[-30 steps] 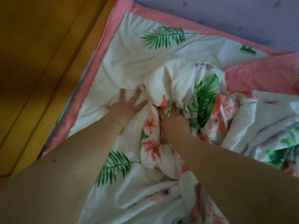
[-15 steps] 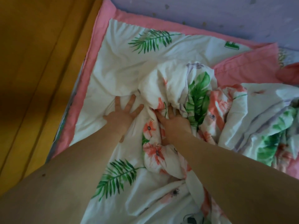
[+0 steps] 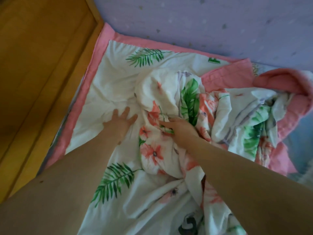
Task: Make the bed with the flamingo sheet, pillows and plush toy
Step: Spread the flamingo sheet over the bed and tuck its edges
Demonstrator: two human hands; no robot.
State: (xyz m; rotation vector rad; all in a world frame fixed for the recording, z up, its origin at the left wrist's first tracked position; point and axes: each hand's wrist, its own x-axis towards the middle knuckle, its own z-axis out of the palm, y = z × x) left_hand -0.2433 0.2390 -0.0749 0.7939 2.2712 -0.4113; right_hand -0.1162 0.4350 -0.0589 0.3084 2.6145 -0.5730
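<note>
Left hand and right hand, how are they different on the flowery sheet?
The left hand lies flat, fingers spread; the right hand curls its fingers into cloth. The left hand rests on a smooth white patch; the right hand is on the bunched, flowery heap. Both touch the flamingo sheet.

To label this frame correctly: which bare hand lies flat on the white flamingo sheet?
The left hand, fingers spread on the smooth white flamingo sheet; the right hand curls its fingers into the bunched folds.
</note>
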